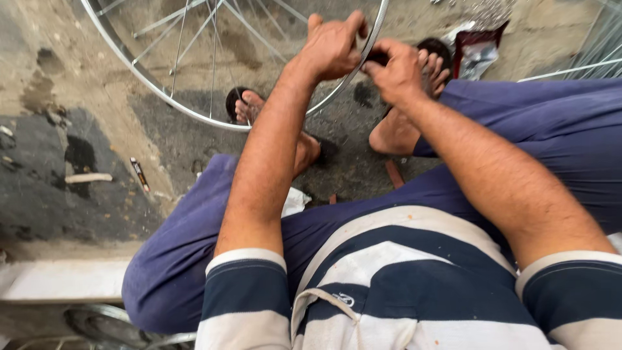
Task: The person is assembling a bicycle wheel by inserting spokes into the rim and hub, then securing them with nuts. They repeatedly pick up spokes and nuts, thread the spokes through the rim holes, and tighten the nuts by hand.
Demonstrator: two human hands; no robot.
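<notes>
Silver metal bicycle wheel rim (214, 120) with thin spokes stands on the concrete floor (78, 78) directly ahead of the seated person's knees. Left hand (332, 46) is closed over the rim's near-right edge, fingers curled across the metal. Right hand (395, 70) sits just beside the left, touching that same stretch of rim, thumb and fingers pinched together on something small and dark; what it is cannot be told from this view.

Below the rim, both feet rest on the floor in dark sandals: one foot (249, 107) shows through the spokes, the other (414, 97) lies right of the rim, under the right hand. A red-edged packet (478, 48) lies on the floor right of the rim, beyond that foot. Well left of the rim, a small stick-shaped item (139, 174) lies on a dark stained patch. A second spoked rim (583, 58) shows at the far right edge.
</notes>
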